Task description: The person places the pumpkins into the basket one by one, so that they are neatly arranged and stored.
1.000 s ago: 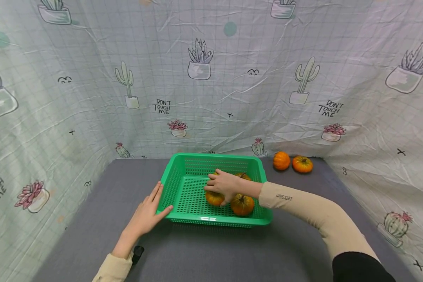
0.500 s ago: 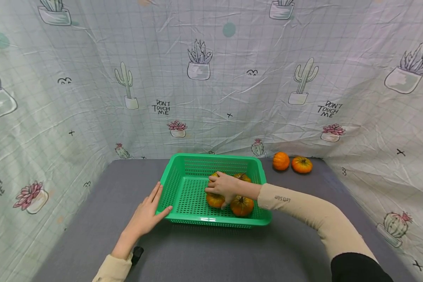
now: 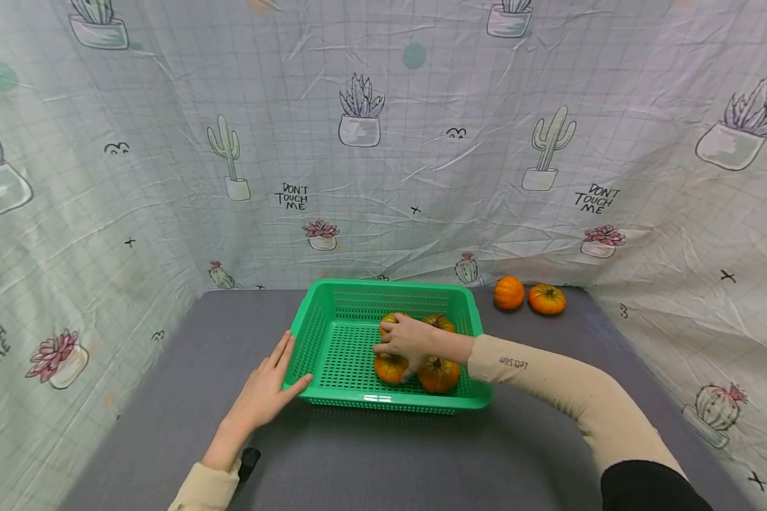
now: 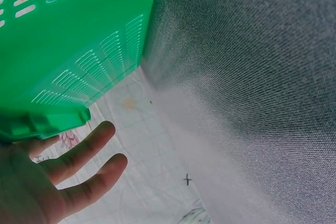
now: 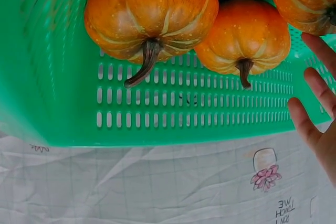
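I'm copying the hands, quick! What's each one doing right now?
Left hand: open, touching the green basket.
Right hand: among the pumpkins; can't tell if it's gripping one.

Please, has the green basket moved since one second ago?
No. In the head view, the green basket keeps the same place against the back edge of the table, with no visible shift.

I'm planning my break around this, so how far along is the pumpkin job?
Apparently done: four pumpkins show inside the green basket. In hand: the right hand is among them, fingers spread; whether it grips one isn't clear. The left hand touches the basket's left side. Probably left: two loose pumpkins on the table, to the basket's right near the back edge.
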The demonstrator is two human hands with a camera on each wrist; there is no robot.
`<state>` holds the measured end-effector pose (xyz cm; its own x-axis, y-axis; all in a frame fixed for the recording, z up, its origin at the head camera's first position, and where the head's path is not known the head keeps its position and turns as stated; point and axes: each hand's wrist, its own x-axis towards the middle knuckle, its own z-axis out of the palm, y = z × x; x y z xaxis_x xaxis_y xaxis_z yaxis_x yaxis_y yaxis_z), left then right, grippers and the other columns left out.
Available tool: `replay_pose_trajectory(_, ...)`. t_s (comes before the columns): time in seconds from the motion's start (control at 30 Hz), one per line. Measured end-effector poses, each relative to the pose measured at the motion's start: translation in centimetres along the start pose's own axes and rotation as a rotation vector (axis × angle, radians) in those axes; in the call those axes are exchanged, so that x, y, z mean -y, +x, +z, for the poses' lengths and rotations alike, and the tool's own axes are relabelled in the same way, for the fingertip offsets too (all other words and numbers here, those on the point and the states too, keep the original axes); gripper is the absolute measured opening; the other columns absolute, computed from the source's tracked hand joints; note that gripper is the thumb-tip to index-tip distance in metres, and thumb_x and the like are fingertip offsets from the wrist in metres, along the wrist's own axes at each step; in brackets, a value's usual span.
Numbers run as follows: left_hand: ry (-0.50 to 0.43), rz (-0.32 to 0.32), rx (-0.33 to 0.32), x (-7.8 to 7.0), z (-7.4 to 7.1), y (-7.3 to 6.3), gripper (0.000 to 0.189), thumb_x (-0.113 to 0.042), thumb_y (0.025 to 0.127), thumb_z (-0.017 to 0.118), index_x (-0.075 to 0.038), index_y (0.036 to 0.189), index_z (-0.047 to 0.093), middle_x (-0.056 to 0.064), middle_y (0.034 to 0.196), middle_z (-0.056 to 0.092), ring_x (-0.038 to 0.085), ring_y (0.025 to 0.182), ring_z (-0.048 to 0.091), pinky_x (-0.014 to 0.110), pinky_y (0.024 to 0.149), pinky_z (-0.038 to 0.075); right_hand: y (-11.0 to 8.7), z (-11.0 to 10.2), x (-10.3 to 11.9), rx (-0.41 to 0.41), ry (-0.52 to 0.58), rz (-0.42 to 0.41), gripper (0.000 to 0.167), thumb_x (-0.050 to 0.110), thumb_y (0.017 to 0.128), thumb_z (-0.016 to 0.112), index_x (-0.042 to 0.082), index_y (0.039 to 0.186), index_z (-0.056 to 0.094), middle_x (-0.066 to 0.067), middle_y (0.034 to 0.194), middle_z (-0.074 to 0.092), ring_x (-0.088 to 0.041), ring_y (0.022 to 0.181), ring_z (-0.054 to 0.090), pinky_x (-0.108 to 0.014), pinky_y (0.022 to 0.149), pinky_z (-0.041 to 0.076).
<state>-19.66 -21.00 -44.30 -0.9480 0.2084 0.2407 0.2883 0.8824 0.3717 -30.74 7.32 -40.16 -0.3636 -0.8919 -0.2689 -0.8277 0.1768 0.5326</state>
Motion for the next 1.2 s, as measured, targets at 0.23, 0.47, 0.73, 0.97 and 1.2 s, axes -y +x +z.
replay_pose_trajectory(0.23,0.002,-0.008,0.005,0.0,0.0,0.0,0.079,-0.053,0.087,0.045,-0.008,0.144,0.014,0.009,0.151,0.010,0.042,0.117,0.042,0.060,0.083,0.036,-0.6,-0.5,-0.4,-0.047,0.048,0.003,0.070,0.069,0.070,0.055,0.029,0.126,0.044,0.007,0.115,0.059,-0.016,0.104,0.044,-0.039,0.085,0.038)
replay_pose_trajectory(0.47,0.005,-0.010,0.004,0.1,0.1,0.1,0.079,-0.053,0.087,0.045,-0.008,0.144,0.014,0.009,0.151,0.010,0.042,0.117,0.042,0.059,0.083,0.036,-2.0,-0.9,-1.2,-0.109,0.089,0.035,0.067,0.065,0.070,0.059,0.027,0.124,0.047,0.006,0.115,0.059,-0.017,0.101,0.044,-0.035,0.079,0.035)
replay_pose_trajectory(0.73,0.006,-0.015,0.004,0.2,0.1,0.0,0.079,-0.053,0.087,0.045,-0.008,0.144,0.014,0.009,0.151,0.010,0.042,0.117,0.042,0.059,0.083,0.036,-3.5,-1.5,-1.8,-0.167,0.129,0.061,0.064,0.063,0.070,0.061,0.025,0.120,0.053,0.006,0.112,0.060,-0.017,0.092,0.041,-0.033,0.071,0.029)
replay_pose_trajectory(0.97,-0.006,-0.013,0.008,0.1,0.2,0.0,0.078,-0.052,0.087,0.046,-0.008,0.144,0.015,0.010,0.151,0.011,0.041,0.117,0.042,0.058,0.082,0.037,-5.4,-1.7,-2.1,-0.227,0.164,0.099,0.061,0.056,0.071,0.065,0.022,0.121,0.053,0.004,0.113,0.059,-0.016,0.086,0.040,-0.032,0.067,0.026)
replay_pose_trajectory(1.2,0.000,-0.003,0.002,0.0,0.1,0.0,0.078,-0.051,0.087,0.046,-0.007,0.144,0.015,0.010,0.151,0.011,0.042,0.117,0.042,0.058,0.082,0.037,-7.3,-1.1,-1.8,-0.330,0.211,0.140,0.053,0.048,0.075,0.065,0.018,0.118,0.057,0.003,0.105,0.060,-0.016,0.083,0.041,-0.032,0.068,0.025)
